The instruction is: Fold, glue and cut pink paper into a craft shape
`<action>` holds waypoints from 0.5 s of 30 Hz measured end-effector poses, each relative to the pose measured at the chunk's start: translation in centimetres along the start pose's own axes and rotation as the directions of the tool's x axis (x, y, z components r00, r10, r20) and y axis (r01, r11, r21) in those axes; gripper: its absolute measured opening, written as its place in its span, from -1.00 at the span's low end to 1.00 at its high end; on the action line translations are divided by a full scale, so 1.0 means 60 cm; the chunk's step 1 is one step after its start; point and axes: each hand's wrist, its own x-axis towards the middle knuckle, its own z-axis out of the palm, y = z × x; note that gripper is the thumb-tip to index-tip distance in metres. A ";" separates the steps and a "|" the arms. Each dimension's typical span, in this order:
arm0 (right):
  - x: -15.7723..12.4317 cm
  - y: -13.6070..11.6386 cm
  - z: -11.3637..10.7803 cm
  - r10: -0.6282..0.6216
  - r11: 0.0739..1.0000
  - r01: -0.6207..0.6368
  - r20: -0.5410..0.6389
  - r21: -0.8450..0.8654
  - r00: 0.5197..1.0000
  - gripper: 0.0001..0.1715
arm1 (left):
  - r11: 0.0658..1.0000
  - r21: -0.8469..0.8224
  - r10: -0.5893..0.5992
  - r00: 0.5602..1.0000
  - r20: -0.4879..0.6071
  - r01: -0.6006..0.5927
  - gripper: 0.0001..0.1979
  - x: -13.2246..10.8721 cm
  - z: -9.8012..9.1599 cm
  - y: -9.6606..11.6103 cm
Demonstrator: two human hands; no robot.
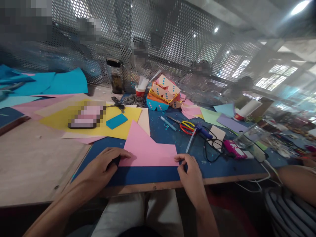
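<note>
A pink sheet of paper [150, 154] with a pointed upper left corner and a lower, squared right part lies flat near the front of the blue mat. My left hand [108, 163] rests at its left side, fingertips on the paper and the thumb apart, off the sheet. At the opposite end, my right hand [189, 168] has bent fingers on the right edge and its thumb close to the lower corner. A small blue card [117, 121] and a pixelated phone [86, 116] lie on yellow paper [133, 123] beyond my left hand.
Scissors [187, 127], a glue stick [190, 141], a blue glue gun [203, 131] with its black cord and a pink box [234, 149] lie to the right. Decorated paper pieces [163, 93] are stacked behind, near a jar [116, 77]. Someone's arm [296, 181] is at far right.
</note>
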 end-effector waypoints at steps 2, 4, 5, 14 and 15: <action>-0.001 0.004 0.002 -0.008 1.000 0.008 -0.006 -0.004 1.000 -0.61 | 0.999 -0.008 -0.037 0.998 -0.050 0.036 -0.60 0.000 0.005 0.006; -0.003 0.006 0.003 -0.014 1.000 0.014 -0.009 -0.007 1.000 -0.60 | 0.998 -0.013 -0.060 0.995 -0.082 0.059 -0.67 0.002 0.011 0.012; -0.003 0.007 0.004 -0.018 1.000 0.017 -0.011 -0.008 1.000 -0.60 | 0.998 -0.011 -0.059 0.995 -0.085 0.059 -0.68 0.003 0.012 0.015; 0.000 0.011 0.006 -0.054 0.998 0.053 -0.035 -0.026 0.998 -0.62 | 0.999 0.019 0.034 0.999 -0.013 -0.034 -0.65 0.010 -0.001 0.033; 0.000 0.011 0.006 -0.058 0.998 0.057 -0.035 -0.026 0.998 -0.61 | 0.999 0.026 0.031 0.999 -0.008 -0.031 -0.64 0.009 -0.002 0.034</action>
